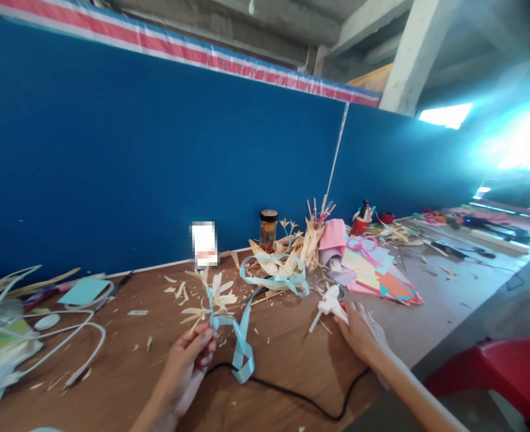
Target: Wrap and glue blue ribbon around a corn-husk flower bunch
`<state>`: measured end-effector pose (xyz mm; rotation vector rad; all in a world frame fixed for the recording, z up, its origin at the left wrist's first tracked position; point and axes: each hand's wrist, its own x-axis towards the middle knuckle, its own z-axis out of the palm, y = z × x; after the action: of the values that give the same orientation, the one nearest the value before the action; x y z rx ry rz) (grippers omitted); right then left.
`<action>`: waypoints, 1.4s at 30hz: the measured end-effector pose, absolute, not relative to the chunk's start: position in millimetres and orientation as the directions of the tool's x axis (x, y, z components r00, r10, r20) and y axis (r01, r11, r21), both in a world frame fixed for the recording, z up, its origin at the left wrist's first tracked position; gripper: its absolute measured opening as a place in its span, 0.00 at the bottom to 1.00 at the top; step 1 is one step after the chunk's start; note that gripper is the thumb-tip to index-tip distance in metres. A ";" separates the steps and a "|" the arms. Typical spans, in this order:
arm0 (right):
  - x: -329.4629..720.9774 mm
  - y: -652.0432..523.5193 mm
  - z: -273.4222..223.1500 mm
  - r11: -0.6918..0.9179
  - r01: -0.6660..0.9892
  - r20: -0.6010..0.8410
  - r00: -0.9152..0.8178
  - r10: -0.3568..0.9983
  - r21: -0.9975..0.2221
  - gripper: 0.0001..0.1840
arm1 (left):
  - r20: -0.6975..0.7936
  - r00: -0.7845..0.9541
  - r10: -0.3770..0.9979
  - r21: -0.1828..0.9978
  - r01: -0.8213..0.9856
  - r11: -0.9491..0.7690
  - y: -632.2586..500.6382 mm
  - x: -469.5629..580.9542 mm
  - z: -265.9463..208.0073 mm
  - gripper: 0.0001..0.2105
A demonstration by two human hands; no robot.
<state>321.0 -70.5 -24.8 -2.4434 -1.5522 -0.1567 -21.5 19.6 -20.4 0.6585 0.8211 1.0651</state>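
Between the thumb and fingers of my left hand is the stem of a dried-husk flower with pale petals, held upright above the table. Light blue ribbon is wound on that stem, and its loose length curls down to the right onto the tabletop. My right hand is closed around the handle end of a white glue gun, which lies low over the table with its nozzle towards the left. Part of the grip is hidden by the fingers. A black cord runs across the wood between my hands.
Behind stand a dark-lidded jar, a heap of dried husks and a ribbon loop. Coloured paper sheets lie to the right. White cables sprawl at left. A blue partition backs the table; a red chair stands front right.
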 end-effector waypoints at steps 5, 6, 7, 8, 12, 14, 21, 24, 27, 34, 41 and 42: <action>305.4 -66.4 3.5 -0.209 0.881 0.397 0.389 0.832 -0.424 0.17 | -0.228 0.228 0.946 0.800 -0.510 0.316 21.1 -26.1 -18.7 0.10; 296.9 -62.8 11.7 -0.092 0.859 0.465 0.359 0.809 -0.504 0.18 | -0.221 0.214 0.951 0.800 -0.519 0.302 22.6 -27.1 -17.8 0.10; 286.5 -57.6 20.3 0.036 0.811 0.509 0.332 0.794 -0.585 0.18 | -0.213 0.199 0.957 0.800 -0.526 0.288 24.4 -28.2 -17.1 0.10; 274.6 -50.5 29.0 0.167 0.741 0.543 0.301 0.784 -0.651 0.18 | -0.205 0.176 0.963 0.802 -0.534 0.268 26.5 -29.4 -16.5 0.10; 222.6 -3.8 64.8 0.472 0.500 0.650 0.275 0.709 -0.726 0.14 | -0.171 0.101 0.980 0.817 -0.542 0.198 35.9 -33.8 -16.2 0.10; 202.9 29.7 84.0 0.564 0.443 0.700 0.253 0.667 -0.697 0.14 | -0.164 0.086 0.983 0.822 -0.539 0.184 40.6 -35.9 -15.6 0.10; 184.4 138.7 139.9 0.663 0.519 0.837 0.248 0.488 -0.540 0.16 | -0.109 0.003 0.994 0.832 -0.548 0.093 68.1 -40.9 -6.1 0.09; 180.1 149.7 135.6 0.652 0.518 0.833 0.341 0.435 -0.553 0.15 | -0.079 -0.012 0.997 0.840 -0.539 0.060 89.6 -41.8 -3.1 0.09; 172.7 139.1 106.3 0.623 0.493 0.795 0.394 0.462 -0.607 0.14 | -0.085 -0.035 0.996 0.826 -0.561 0.051 106.1 -40.7 -3.7 0.09; 148.8 91.8 15.7 0.507 0.401 0.623 0.248 0.741 -0.763 0.18 | -0.161 -0.017 0.987 0.813 -0.569 0.123 95.6 -29.9 -12.5 0.10; 126.4 65.4 -18.7 0.493 0.447 0.624 0.214 0.751 -0.747 0.19 | -0.138 -0.057 0.989 0.841 -0.534 0.087 74.2 -27.9 -9.6 0.12; 125.2 64.8 -19.9 0.510 0.452 0.637 0.187 0.748 -0.731 0.20 | -0.140 -0.053 0.989 0.845 -0.527 0.091 72.2 -28.2 -8.4 0.12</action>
<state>125.2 64.8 -19.9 -1.1101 -1.4489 0.2836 -28.2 72.2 -8.4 0.6686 0.9097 1.3960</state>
